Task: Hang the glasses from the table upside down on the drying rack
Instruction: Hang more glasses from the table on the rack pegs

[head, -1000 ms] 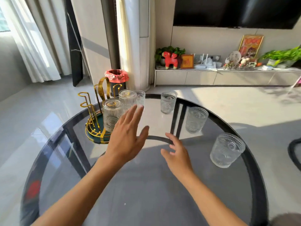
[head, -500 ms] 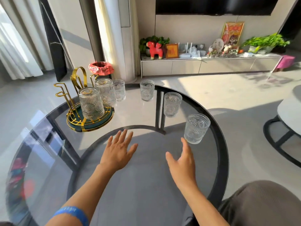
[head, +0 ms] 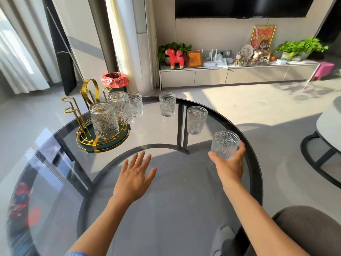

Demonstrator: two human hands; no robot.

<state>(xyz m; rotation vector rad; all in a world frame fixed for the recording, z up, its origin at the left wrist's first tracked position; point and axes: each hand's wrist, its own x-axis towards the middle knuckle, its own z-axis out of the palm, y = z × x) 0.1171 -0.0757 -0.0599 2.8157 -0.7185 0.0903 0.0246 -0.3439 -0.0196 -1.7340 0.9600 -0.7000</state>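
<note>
Glass [head: 224,144] cupped in right hand [head: 229,166]; left hand [head: 133,179] spread flat

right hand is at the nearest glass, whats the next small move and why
Probably close the right hand fully on the nearest glass and lift it off the glass table. The fingers already wrap its base, it stands rim up, and the drying rack holds only two upside-down glasses, with gold pegs free. The left hand is open and holds nothing.

A single head-worn camera looks forward and down, close over the tabletop [head: 166,228], the room beyond the fingers [head: 137,159].
</note>
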